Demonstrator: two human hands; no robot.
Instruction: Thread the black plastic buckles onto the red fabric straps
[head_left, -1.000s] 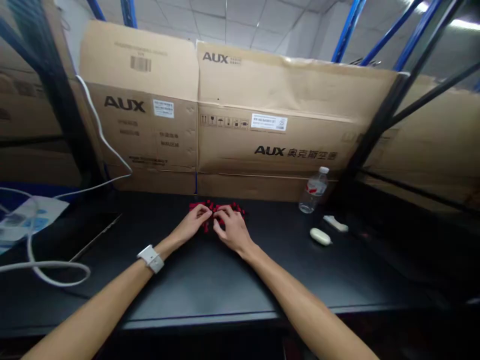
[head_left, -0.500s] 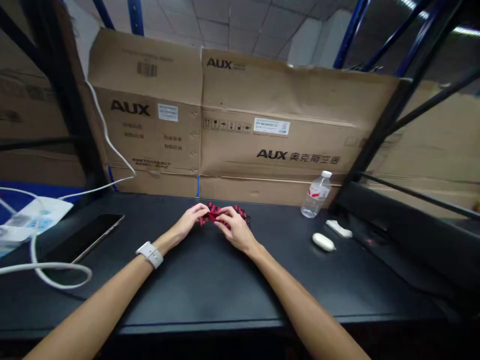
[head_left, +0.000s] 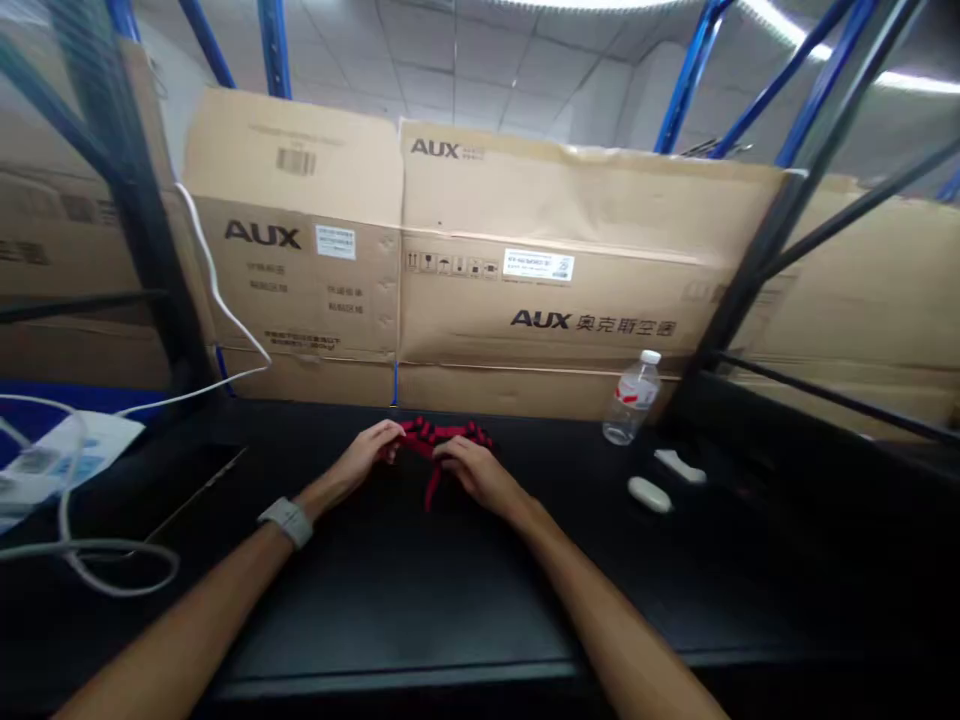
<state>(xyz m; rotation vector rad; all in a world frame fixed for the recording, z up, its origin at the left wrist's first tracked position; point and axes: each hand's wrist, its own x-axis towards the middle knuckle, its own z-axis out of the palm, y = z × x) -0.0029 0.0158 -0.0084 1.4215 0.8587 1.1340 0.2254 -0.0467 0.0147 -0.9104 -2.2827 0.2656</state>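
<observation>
A red and black cloth item (head_left: pixel 429 432) lies toward the back of the black table, bunched up between my hands. My left hand (head_left: pixel 373 446), with a pale watch (head_left: pixel 287 521) on the wrist, pinches the cloth's left end. My right hand (head_left: pixel 474 468) is closed on a red strip near the middle, and a short end of it hangs down toward me. Behind my right hand, the rest of the cloth rests on the table. Its exact shape is too small to make out.
On the right stand a clear bottle (head_left: pixel 632 398), a white oval object (head_left: pixel 649 494) and a white curved piece (head_left: pixel 680 466). At left are a dark phone (head_left: pixel 169 490), a white cable (head_left: pixel 66 500) and a paper sheet (head_left: pixel 90 448). Cardboard boxes (head_left: pixel 465 340) wall off the back.
My hands have moved slightly apart, my left one a little leftward. The red strip is stretched more between them, and a short end now hangs below my right hand.
</observation>
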